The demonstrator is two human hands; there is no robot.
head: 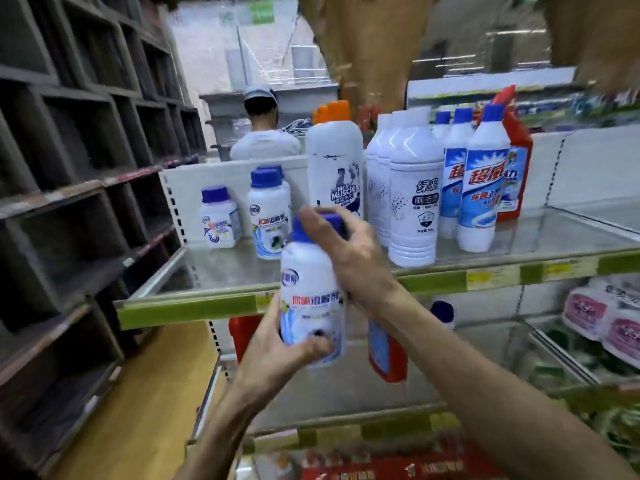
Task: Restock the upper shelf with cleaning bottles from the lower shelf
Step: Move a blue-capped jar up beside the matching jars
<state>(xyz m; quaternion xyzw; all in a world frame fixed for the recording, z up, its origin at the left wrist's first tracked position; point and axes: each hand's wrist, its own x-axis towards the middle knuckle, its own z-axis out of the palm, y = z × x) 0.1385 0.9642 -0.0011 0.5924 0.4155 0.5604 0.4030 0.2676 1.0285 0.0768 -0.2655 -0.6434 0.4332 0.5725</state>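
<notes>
I hold a white bottle with a blue cap (310, 289) upright in front of the upper shelf's front edge (433, 280). My left hand (277, 344) grips its lower body from below. My right hand (343, 251) is closed over its cap and shoulder. On the upper shelf stand similar small blue-capped bottles (270, 216), one more at the left (219, 220), a tall white Mr Muscle bottle (335, 168), plain white bottles (412, 199) and blue-labelled bottles (483, 181). On the lower shelf (398, 386) a red bottle (386, 355) and a blue cap (442, 311) show behind my arms.
Dark wooden cubby shelving (79, 168) fills the left side, with a yellow floor (145, 403) between. A person in a white shirt and cap (263, 133) stands behind the shelf. Pink packets (606, 317) lie on the right shelf. The upper shelf's right part (571, 230) is bare.
</notes>
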